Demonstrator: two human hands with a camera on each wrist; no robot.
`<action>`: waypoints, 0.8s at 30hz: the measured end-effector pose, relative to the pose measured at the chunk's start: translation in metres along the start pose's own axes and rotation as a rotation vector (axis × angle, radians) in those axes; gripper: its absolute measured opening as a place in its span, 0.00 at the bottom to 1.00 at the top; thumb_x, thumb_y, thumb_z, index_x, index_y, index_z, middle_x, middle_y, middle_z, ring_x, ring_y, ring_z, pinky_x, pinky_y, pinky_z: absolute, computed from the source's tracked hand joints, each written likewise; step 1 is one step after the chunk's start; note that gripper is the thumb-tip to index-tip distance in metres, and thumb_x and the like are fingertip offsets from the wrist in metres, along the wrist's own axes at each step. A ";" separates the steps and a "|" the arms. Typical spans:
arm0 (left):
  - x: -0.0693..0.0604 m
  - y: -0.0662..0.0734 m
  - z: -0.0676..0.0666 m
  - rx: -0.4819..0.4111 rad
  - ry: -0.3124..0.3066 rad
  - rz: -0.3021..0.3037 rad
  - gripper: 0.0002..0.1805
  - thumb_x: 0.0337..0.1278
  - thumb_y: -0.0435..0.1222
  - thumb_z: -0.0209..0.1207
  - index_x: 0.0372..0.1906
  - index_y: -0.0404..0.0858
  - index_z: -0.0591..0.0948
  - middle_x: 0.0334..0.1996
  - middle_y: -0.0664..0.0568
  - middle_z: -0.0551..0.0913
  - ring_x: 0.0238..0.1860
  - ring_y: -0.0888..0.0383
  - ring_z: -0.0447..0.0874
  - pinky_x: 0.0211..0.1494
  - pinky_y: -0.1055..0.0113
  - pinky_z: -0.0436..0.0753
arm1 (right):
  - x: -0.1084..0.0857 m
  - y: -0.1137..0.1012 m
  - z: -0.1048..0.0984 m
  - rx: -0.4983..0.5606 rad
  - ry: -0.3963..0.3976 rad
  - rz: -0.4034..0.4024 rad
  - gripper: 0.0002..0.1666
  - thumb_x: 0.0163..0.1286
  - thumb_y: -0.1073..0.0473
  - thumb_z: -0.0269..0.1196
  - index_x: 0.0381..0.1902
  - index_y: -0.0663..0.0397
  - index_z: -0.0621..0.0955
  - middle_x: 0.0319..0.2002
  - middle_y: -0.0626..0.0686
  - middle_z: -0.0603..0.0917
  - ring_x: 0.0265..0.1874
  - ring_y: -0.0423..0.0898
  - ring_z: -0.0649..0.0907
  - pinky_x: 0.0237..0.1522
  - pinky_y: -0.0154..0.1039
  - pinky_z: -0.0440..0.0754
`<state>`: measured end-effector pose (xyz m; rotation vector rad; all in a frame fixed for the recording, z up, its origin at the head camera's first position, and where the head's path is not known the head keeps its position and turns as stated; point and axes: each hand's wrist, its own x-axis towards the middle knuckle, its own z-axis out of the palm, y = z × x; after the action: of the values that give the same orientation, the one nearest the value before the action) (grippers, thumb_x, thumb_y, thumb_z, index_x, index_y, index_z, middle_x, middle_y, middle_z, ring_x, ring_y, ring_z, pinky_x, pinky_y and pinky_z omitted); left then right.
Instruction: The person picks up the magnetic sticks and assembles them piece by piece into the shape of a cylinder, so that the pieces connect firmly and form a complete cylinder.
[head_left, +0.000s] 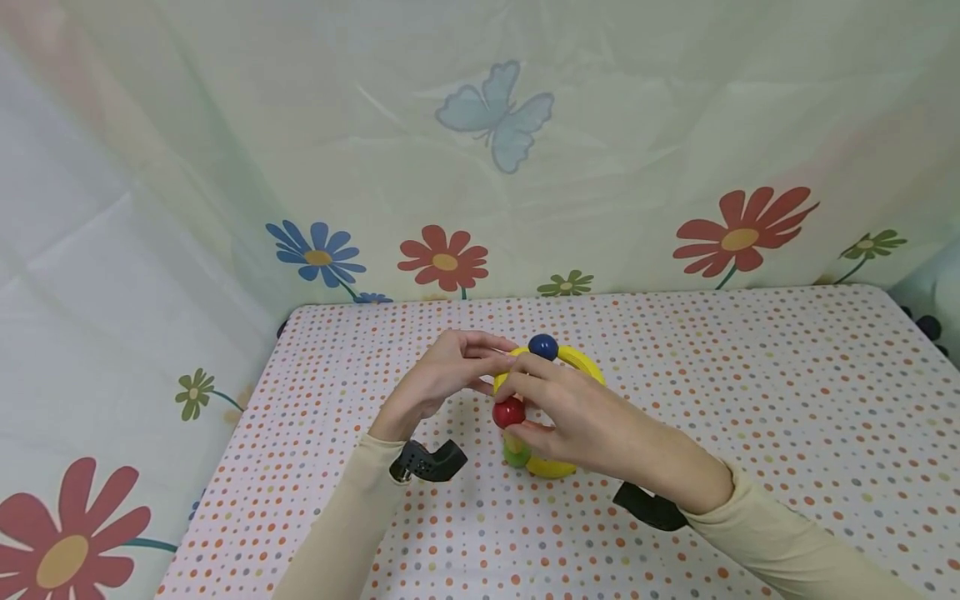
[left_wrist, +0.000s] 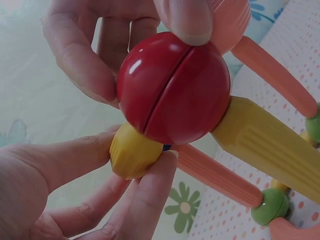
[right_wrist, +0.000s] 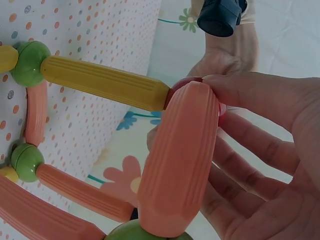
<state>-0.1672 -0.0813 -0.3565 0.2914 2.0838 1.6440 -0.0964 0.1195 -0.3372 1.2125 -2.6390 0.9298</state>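
A ball-and-stick construction toy stands upright on the table between both hands. My right hand [head_left: 573, 408] pinches a glossy red ball [head_left: 507, 412] between thumb and fingers. In the left wrist view a ribbed yellow stick [left_wrist: 270, 145] and a salmon stick [left_wrist: 232, 22] meet that red ball. My left hand [head_left: 446, 371] is on the far left side of the frame. Its thumb and finger pinch the end of another yellow stick [left_wrist: 134, 152], just beside the red ball; whether the two touch is hard to tell. A blue ball [head_left: 543, 347] tops the frame.
Low on the toy are green balls [right_wrist: 29, 162] joined by salmon sticks [right_wrist: 85, 192]. A yellow curved piece [head_left: 551, 469] lies at its base. The table [head_left: 750, 417] has a dotted cover, and a flowered curtain [head_left: 615, 150] hangs behind it.
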 end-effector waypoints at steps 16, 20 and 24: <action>-0.007 -0.011 0.003 0.098 -0.005 0.109 0.17 0.78 0.36 0.57 0.62 0.31 0.81 0.53 0.40 0.85 0.46 0.50 0.87 0.47 0.55 0.89 | -0.027 0.021 -0.047 -0.009 0.178 0.137 0.11 0.69 0.65 0.72 0.47 0.50 0.86 0.45 0.46 0.84 0.41 0.41 0.84 0.40 0.40 0.85; -0.014 -0.032 0.002 0.313 0.007 0.157 0.16 0.74 0.27 0.56 0.62 0.31 0.80 0.52 0.42 0.84 0.49 0.48 0.86 0.47 0.59 0.88 | -0.052 0.050 -0.053 -0.015 0.220 0.268 0.12 0.70 0.68 0.70 0.49 0.55 0.84 0.47 0.50 0.85 0.41 0.45 0.84 0.42 0.40 0.85; -0.021 -0.056 0.003 0.460 -0.088 0.177 0.19 0.64 0.26 0.66 0.59 0.34 0.80 0.51 0.49 0.82 0.52 0.51 0.82 0.48 0.64 0.85 | -0.075 0.077 -0.035 0.098 0.084 0.395 0.15 0.69 0.70 0.69 0.52 0.62 0.82 0.48 0.56 0.85 0.41 0.46 0.84 0.43 0.40 0.85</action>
<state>-0.1412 -0.1026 -0.4062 0.7009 2.4041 1.1937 -0.1062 0.2275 -0.3711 0.6545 -2.8464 1.1470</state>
